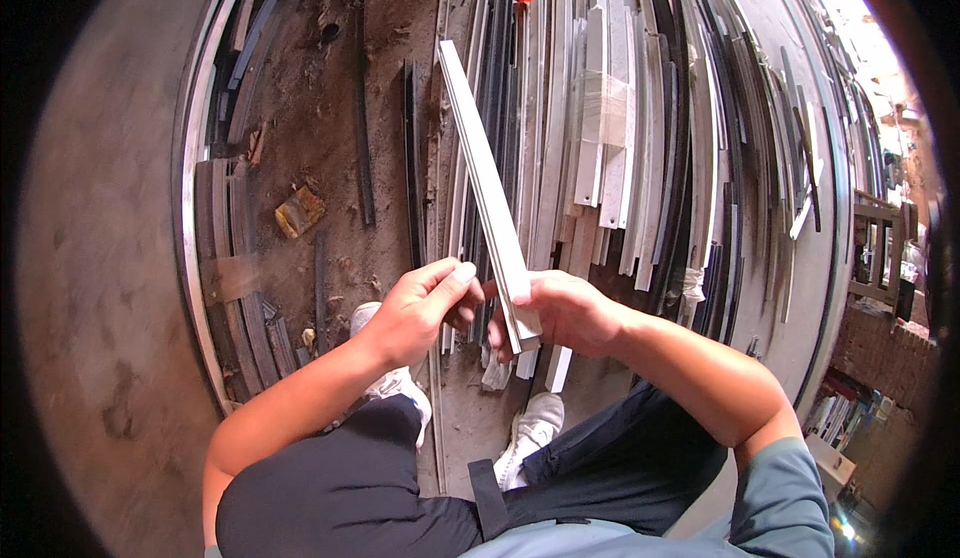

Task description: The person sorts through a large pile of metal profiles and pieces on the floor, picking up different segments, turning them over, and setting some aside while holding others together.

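Observation:
Long white grooved profiles (482,173), apparently metal, rise at a slant in front of me, pressed together. My right hand (570,310) grips their lower end, its thumb on the near side and fingertips showing past the left edge. Just left of that end, my left hand (428,303) is closed, thumb against curled fingers. Whatever it may pinch is hidden, and I cannot tell whether it touches the profiles.
Many long white, grey and black profiles (610,158) lie lengthwise ahead and to the right. Dark strips (240,288) are stacked at the left, near a crumpled yellow-brown scrap (299,211). My white shoes (540,423) stand close to the profiles' near ends.

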A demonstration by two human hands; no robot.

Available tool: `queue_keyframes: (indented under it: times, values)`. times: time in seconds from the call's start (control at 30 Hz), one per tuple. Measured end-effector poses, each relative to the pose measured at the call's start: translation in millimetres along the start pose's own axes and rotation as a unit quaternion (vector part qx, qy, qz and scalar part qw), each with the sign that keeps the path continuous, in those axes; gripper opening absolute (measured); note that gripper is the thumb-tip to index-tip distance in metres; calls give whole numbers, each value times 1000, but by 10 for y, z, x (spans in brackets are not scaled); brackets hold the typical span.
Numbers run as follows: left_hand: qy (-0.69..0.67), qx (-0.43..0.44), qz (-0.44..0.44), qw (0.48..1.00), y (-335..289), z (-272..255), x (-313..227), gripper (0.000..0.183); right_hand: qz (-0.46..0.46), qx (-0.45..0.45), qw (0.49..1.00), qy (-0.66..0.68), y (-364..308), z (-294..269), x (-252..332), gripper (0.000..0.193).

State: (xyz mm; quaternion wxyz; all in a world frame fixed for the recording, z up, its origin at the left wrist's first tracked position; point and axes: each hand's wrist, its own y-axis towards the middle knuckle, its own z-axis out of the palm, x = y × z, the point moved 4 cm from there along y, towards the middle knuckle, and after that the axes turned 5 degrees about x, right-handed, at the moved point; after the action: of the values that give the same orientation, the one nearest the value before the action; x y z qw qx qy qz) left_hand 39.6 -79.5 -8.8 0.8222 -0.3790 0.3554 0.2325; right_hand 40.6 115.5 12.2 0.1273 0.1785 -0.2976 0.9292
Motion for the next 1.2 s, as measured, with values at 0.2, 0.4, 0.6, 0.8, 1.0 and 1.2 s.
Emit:
queue_keyframes:
  times: [0.2, 0.4, 0.6, 0.8, 1.0, 1.2]
  values:
    - [1, -43, -26, 999, -8, -36, 62, 34, -3, -2, 1000, 26, -9, -73, -63, 46]
    - [44, -60, -53, 996, -36, -219, 297, 26, -41, -118, 992, -19, 2, -177, -57, 48]
    - [50, -85, -65, 993, -9, -280, 451, 27, -116, -76, 988, 75, -131, -226, 14, 42]
    - [73, -94, -59, 991, -31, -406, 554, 23, -237, -196, 949, -69, -459, -539, 509, 20]
    - [92, -117, -40, 988, -10, -624, 573, 20, -299, -433, 836, -153, -1611, -1593, 1235, 37]
    - [112, -167, -9, 980, -158, -864, 549, 19, -171, -685, 461, -538, -4003, -2528, 2141, 47]
